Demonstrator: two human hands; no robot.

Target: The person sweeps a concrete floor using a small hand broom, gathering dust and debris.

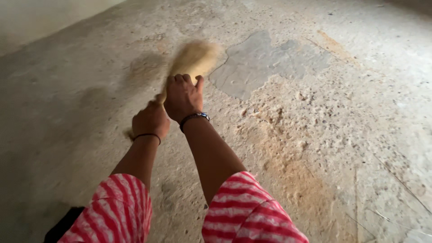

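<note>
A person grips a straw-coloured grass broom (191, 60) with both hands over a rough, pitted concrete floor (342, 112), seen from above by a head-worn camera. The right hand (183, 96) sits farther out, its fingers (180, 79) wrapped tightly round the bundle just below the bristles, the thumb standing up on the right side; the left hand (150, 120) is closed round the near end of the handle, whose tip pokes out at its left. With the hands set one behind the other along the handle, the grip looks suited to swinging the head low across the ground. The bristle end is a blur, fanned out beyond the right hand toward the far centre of the scene, just left of a smoother grey patch (256, 63) in the concrete. A band of tan dust or sand (292, 180) lies on the floor to the right of the arms, running from near the right hand toward the near edge. A beaded bracelet (195, 118) circles the right wrist, a thin dark band (147, 135) the left. Both arms emerge from red-and-white striped sleeves (245, 211), and a dark shape (63, 225) shows at the near left corner, too cut off to identify.
</note>
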